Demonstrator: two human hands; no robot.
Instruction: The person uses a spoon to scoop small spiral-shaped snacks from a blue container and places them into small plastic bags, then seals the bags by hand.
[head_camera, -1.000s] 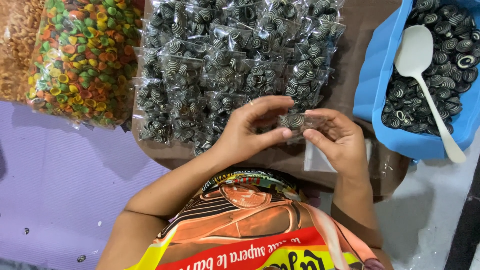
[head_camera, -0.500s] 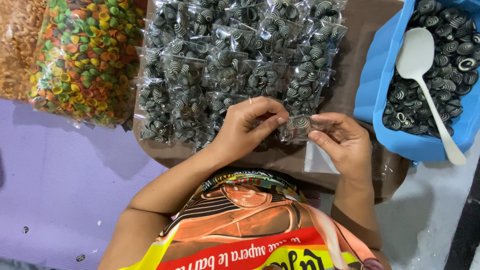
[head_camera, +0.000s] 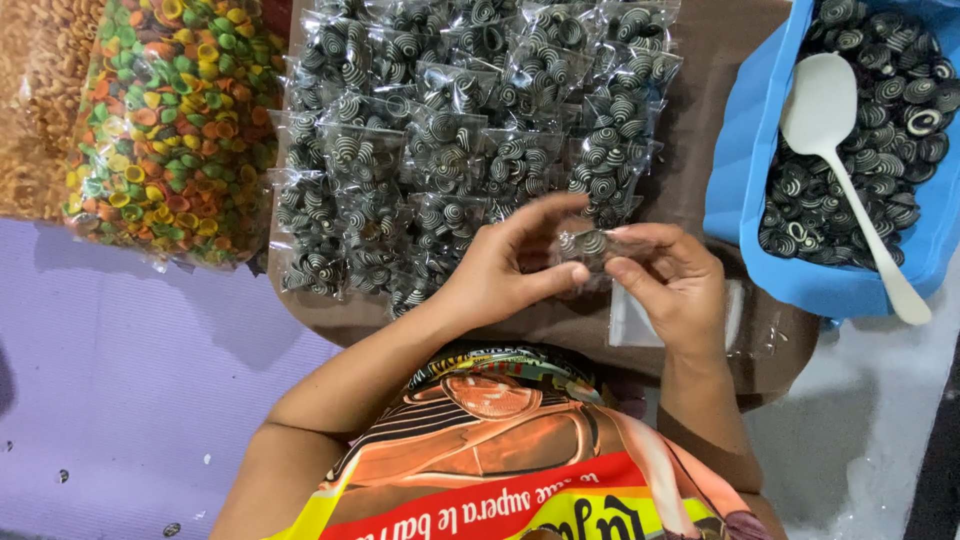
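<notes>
While both hands pinch one packet (head_camera: 590, 245) | one spoon (head_camera: 835, 140) | one tub (head_camera: 745, 170)

A small clear packet (head_camera: 590, 247) of black-and-white spiral-striped snack pieces is held up just above the brown surface (head_camera: 720, 60), lying roughly level, pinched at each end, just near of the rows of filled packets.
</notes>
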